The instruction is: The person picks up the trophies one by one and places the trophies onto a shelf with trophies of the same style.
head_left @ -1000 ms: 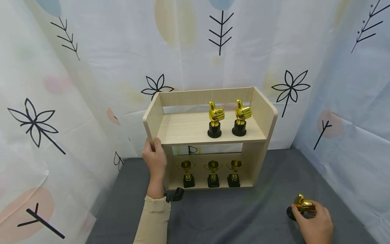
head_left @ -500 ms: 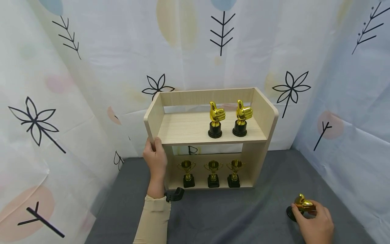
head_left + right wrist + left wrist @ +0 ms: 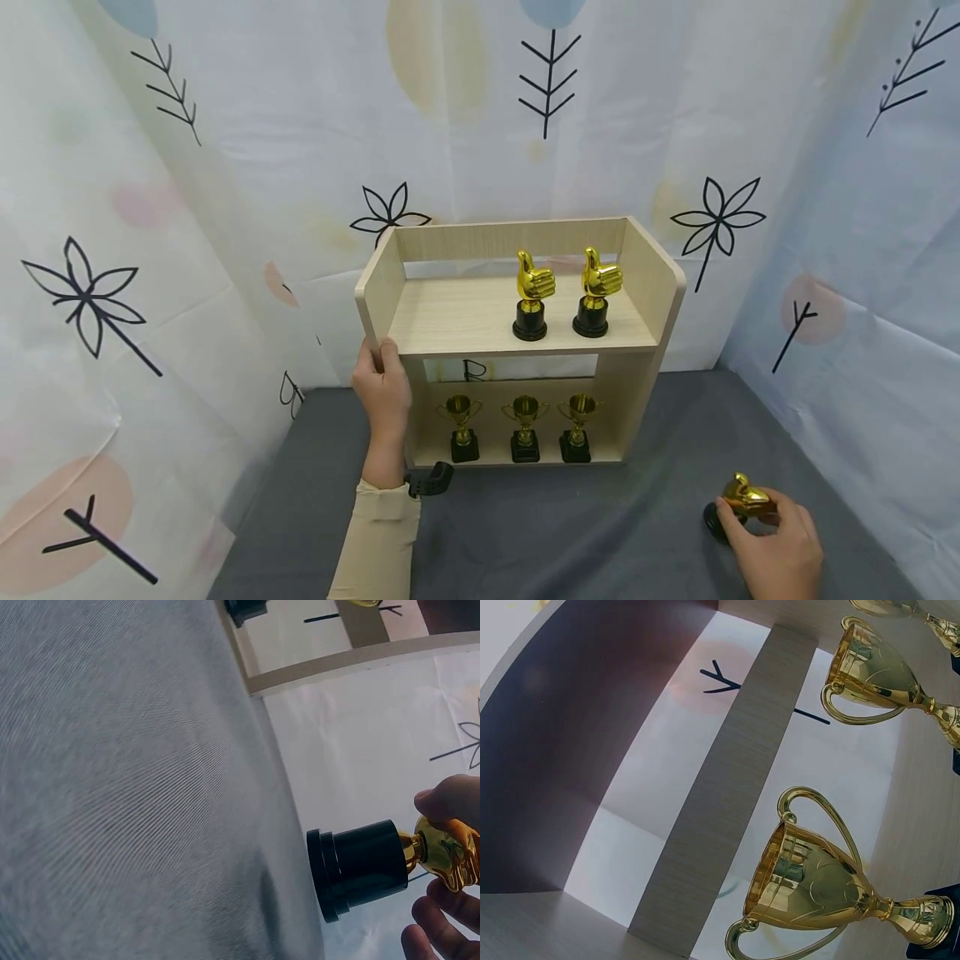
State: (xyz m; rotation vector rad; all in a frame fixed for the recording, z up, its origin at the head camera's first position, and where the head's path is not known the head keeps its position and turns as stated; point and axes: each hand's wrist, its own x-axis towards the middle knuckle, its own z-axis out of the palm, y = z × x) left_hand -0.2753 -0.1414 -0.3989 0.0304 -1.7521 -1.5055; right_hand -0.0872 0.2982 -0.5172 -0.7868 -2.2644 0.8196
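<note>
My left hand (image 3: 382,387) grips the left side panel of a two-tier wooden shelf (image 3: 525,350), thumb on the front edge. At the lower right, my right hand (image 3: 780,546) holds a gold thumbs-up trophy (image 3: 748,498) by its gold part, fingers round it. Its black round base (image 3: 360,859) shows in the right wrist view, near the grey cloth. On the upper tier, toward the right, stand a thumbs-up trophy (image 3: 531,296) and a second thumbs-up trophy (image 3: 596,292). Three gold cup trophies with black bases, the middle one (image 3: 526,427) included, stand in a row below.
Grey cloth (image 3: 540,533) covers the table under the shelf. A patterned white curtain (image 3: 300,125) hangs behind and at both sides. In the left wrist view a cup trophy (image 3: 810,877) is close to the camera.
The right hand and its trophy have shifted very slightly. The left hand stays on the shelf panel, and the view has tilted a little.
</note>
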